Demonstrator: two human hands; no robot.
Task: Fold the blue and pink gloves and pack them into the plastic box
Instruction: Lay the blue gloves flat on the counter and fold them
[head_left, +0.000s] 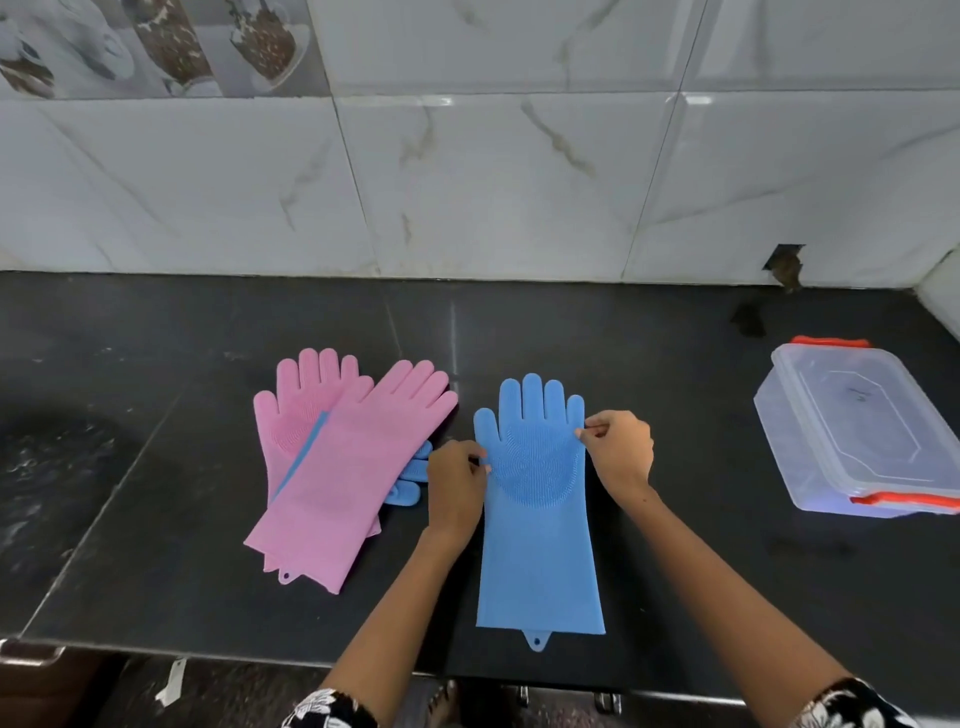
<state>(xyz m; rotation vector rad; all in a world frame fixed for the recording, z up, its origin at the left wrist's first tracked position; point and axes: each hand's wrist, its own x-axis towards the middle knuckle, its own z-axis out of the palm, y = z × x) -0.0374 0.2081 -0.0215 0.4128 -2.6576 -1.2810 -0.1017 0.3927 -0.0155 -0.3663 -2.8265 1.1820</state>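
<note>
A blue glove (540, 519) lies flat and palm-up on the dark, polished stone surface (727, 571), its palm covered in a round patch of fine rubbery bristles, its long cuff ending in a small hanging tab. The left hand (456, 480) pinches the glove's edge just below the thumb, fingers (480, 460) curled in tight on the rubber. The right hand (621, 449) pinches the opposite edge below the little finger, thumb and forefinger closed on it. To the left, two pink gloves (332, 467) lie overlapping, one showing a bristled palm, the other smooth; a second blue glove (410, 480) peeks out from beneath them, finger ends showing. Well apart on the right sits the plastic box (852, 431), clear, rectangular, round-cornered, lid on, with orange-red clips at both ends. Glossy marbled wall tiles (493, 182) rise behind.
</note>
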